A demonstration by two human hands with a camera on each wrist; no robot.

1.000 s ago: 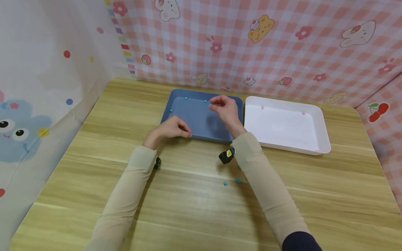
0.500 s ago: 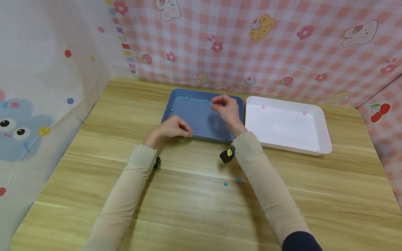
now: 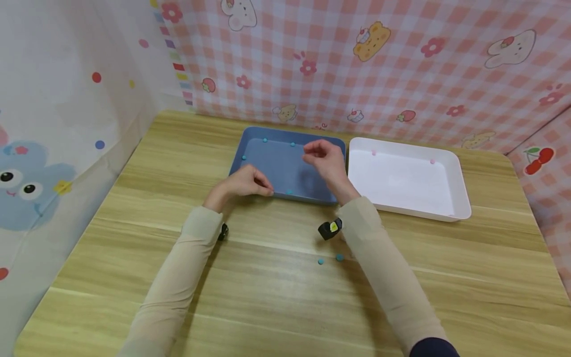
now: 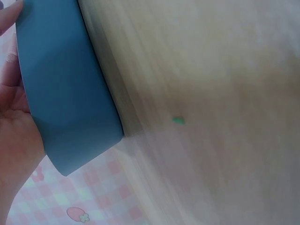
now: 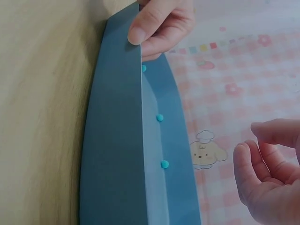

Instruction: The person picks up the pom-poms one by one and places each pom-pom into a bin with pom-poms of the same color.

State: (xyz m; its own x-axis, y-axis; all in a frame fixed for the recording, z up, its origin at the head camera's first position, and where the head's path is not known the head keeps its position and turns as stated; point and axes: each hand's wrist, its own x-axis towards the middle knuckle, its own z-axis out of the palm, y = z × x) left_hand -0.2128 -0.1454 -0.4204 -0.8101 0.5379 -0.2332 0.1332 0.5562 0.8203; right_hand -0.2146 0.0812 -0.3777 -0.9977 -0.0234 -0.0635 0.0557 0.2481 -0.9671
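My left hand [image 3: 245, 181] pinches the near rim of the blue tray [image 3: 285, 168]; in the right wrist view its thumb lies on the outer wall with the fingers inside. Over the right part of this tray hovers my right hand [image 3: 327, 161]. Its fingers [image 5: 246, 171] are loosely bent, with a gap to the thumb and nothing visible between. Small teal balls lie in the tray along its walls: one ball [image 3: 244, 157] at the left, another ball [image 3: 292, 145] at the back, and one ball [image 3: 289, 192] by the near wall.
A white tray [image 3: 403, 183] stands right beside the blue one, with small pink balls along its back wall. Two teal pieces [image 3: 320, 261] lie on the wooden table near my right forearm. The left wrist view shows a small green piece [image 4: 178, 120] on the tabletop.
My right hand has shifted slightly right and toward me, its fingers parting a little. A teal ball now shows inside the blue tray's near wall. My left hand stays at the rim.
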